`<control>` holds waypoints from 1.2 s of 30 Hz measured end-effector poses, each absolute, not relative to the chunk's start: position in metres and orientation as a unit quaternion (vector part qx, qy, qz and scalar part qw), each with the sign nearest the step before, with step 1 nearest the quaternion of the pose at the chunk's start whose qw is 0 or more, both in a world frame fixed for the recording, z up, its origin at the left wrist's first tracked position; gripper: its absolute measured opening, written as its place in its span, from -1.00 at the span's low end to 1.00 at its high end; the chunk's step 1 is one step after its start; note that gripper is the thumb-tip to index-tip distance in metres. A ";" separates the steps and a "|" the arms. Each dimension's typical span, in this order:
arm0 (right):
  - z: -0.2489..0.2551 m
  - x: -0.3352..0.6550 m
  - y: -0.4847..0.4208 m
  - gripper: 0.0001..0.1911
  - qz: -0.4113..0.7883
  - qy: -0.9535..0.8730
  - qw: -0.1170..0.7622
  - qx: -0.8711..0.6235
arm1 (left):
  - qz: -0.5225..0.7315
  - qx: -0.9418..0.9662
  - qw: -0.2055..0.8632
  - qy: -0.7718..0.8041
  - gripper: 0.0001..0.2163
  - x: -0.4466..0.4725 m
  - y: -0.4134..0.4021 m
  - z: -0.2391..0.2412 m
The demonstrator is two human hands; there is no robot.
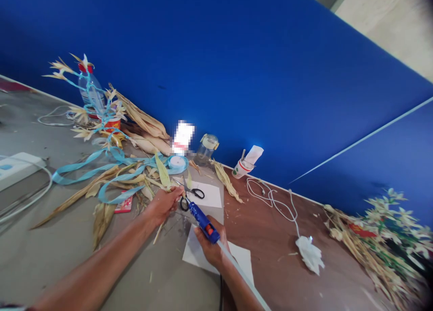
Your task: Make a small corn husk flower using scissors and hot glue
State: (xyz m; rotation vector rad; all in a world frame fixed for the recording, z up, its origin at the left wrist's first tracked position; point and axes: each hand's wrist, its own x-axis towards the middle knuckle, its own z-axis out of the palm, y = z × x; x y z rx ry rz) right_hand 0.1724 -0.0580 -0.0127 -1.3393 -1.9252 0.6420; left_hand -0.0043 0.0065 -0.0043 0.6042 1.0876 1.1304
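Low over the worktop (67, 257), the right hand (211, 248) is wrapped tight round a blue glue gun (201, 218), its nozzle pointing at the left hand (165, 205). That hand's fingers are pinched shut on a pale dried stalk (158, 233), just beside the black-handled scissors (193, 194) lying on white paper (211, 196).

— What do I have along the blue partition (237, 76)?
— From my feed: a water bottle (90, 92) draped with light-blue ribbon (77, 166), a glass jar (206, 149), a paper cup (241, 168); right, a white cable (295, 216) and flower bundle (382, 229) on the worktop (50, 248).
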 end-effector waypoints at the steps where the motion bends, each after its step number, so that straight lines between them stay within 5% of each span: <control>1: -0.012 0.172 -0.058 -0.73 0.249 -0.741 0.347 -0.519 | 0.497 0.271 0.664 0.488 -0.62 -0.004 0.006 -0.004; 36: -0.009 0.180 -0.054 -0.84 0.188 -0.769 0.302 -0.531 | 0.508 0.246 0.699 0.439 -0.63 -0.011 0.008 -0.005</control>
